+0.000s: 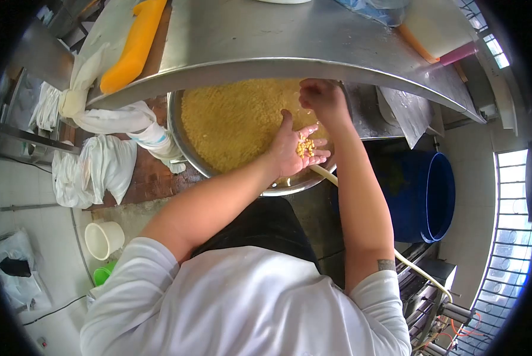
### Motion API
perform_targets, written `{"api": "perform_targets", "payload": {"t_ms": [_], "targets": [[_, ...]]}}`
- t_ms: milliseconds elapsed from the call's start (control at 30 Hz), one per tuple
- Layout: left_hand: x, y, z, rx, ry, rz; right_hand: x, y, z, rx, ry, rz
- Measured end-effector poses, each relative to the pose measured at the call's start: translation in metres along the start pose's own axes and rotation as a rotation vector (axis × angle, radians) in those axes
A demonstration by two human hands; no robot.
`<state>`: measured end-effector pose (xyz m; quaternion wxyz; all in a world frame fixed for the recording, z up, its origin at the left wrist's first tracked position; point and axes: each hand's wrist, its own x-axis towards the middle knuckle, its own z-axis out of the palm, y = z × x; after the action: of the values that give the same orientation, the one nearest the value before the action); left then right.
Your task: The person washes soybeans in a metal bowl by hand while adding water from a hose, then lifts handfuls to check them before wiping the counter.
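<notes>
A large round metal basin (176,127) is filled with yellow kernels (233,121) that look like corn. Over its right part, my left hand (298,148) is palm up with the fingers spread, and a small heap of yellow kernels (304,146) rests on the palm and fingers. My right hand (322,98) is raised above the basin's right rim, just under the metal shelf edge, with its fingers curled; what it may hold is hidden. The two hands are apart.
A metal shelf (248,41) overhangs the basin's far side, with an orange object (137,44) on it. White sacks (115,166) sit left. A hose (417,270) runs behind my right arm. Right stands a blue barrel (417,196); lower left, a white bucket (104,240).
</notes>
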<state>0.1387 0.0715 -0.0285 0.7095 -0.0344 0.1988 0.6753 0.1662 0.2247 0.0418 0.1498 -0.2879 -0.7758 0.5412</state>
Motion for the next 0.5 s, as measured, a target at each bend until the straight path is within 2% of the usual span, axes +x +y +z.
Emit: {"api": "perform_targets", "payload": {"t_ms": [33, 100, 133, 200, 233, 267, 333, 400, 433, 500], "targets": [[0.002, 0.000, 0.000, -0.007, 0.013, -0.010, -0.016, -0.010, 0.001, -0.001, -0.004, 0.004], [0.004, 0.000, -0.001, -0.015, 0.022, -0.023, -0.047, -0.025, 0.004, 0.493, 0.100, 0.026], [0.004, -0.002, -0.002, 0.001, 0.005, 0.005, -0.064, -0.030, 0.005, 0.492, 0.107, 0.029], [0.007, -0.005, -0.006, 0.019, -0.014, 0.021, -0.101, -0.037, 0.007, 0.878, 0.000, 0.081], [0.009, -0.005, -0.009, 0.112, -0.059, 0.127, -0.119, -0.041, 0.011, 0.990, -0.019, 0.122], [0.003, -0.004, -0.008, 0.122, -0.060, 0.129, -0.136, -0.045, 0.017, 1.103, -0.036, 0.164], [-0.008, 0.000, -0.005, 0.142, -0.060, 0.134, -0.164, -0.044, 0.029, 1.219, -0.084, 0.172], [-0.014, 0.005, -0.006, 0.178, -0.157, -0.003, -0.190, -0.046, 0.035, 1.349, -0.120, 0.222], [-0.018, 0.002, 0.002, 0.178, -0.134, -0.009, -0.197, -0.045, 0.037, 1.361, -0.100, 0.220], [-0.024, -0.002, 0.013, 0.185, -0.101, 0.002, -0.210, -0.044, 0.038, 1.463, -0.212, 0.162]]}}
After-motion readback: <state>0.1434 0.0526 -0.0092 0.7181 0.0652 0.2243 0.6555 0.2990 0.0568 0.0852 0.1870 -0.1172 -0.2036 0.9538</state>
